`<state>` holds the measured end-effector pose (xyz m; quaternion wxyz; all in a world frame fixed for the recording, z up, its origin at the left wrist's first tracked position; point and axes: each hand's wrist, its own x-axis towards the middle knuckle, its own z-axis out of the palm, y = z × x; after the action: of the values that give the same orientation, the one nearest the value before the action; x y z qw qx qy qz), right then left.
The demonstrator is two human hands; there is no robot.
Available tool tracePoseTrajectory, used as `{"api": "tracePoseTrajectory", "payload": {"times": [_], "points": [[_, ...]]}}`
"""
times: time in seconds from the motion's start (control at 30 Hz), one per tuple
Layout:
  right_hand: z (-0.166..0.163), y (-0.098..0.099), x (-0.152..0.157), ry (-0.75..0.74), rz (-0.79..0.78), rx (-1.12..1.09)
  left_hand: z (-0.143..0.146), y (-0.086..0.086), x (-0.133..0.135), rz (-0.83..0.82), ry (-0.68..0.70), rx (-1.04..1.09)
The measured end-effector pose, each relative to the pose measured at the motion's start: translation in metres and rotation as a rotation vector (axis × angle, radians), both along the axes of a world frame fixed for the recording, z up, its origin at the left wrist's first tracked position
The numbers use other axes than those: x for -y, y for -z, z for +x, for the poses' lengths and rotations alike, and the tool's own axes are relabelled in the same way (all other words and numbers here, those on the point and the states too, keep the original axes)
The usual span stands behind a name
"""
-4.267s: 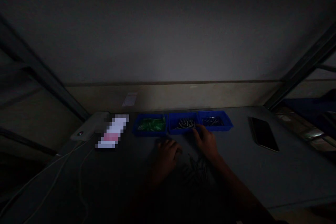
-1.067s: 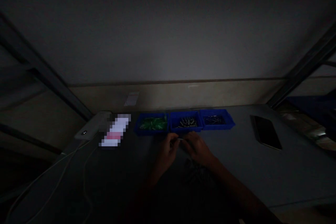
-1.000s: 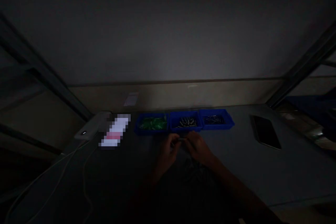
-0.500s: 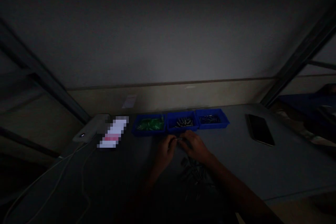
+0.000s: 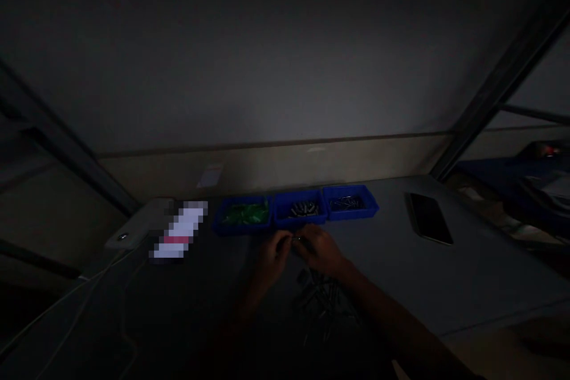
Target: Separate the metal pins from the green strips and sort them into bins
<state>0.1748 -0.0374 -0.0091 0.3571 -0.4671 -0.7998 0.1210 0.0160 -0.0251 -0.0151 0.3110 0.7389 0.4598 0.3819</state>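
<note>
In dim light, my left hand (image 5: 271, 254) and my right hand (image 5: 319, 248) meet in front of the blue trays, fingertips pinched together. A small shiny piece (image 5: 296, 238) shows between them; it is too dark to tell its kind. Just beyond my fingers is the middle blue tray (image 5: 299, 221), holding short metal cylinders (image 5: 303, 209). The left blue tray (image 5: 243, 229) contains green pieces (image 5: 247, 213), and thin metal pins (image 5: 346, 204) lie in the right blue tray (image 5: 354, 214). A loose pile of dark slim parts (image 5: 327, 297) is spread on the table below my right hand.
A lit phone (image 5: 180, 230) with a blurred screen is on the left, beside a white device (image 5: 140, 225) with cables. Toward the right lies a dark phone (image 5: 430, 218). Metal posts (image 5: 476, 107) frame the table, with a wall (image 5: 285, 166) behind.
The whole view has shifted slightly, so the trays and phones appear further left. Both hands stay together at the small piece, with the fingers only slightly moved.
</note>
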Motion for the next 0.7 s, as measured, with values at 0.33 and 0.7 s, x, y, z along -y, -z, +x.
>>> {"api": "tracePoseTrajectory", "payload": {"times": [0.33,0.7], "points": [[-0.0005,0.0011,0.0007,0.039,-0.019,-0.059,0.0006,0.0001,-0.0041,-0.076,0.014,0.018],[-0.0063,0.0024,0.0028,0.067,-0.058,-0.092,-0.0044,0.001,-0.0075,-0.128,0.069,0.003]]}}
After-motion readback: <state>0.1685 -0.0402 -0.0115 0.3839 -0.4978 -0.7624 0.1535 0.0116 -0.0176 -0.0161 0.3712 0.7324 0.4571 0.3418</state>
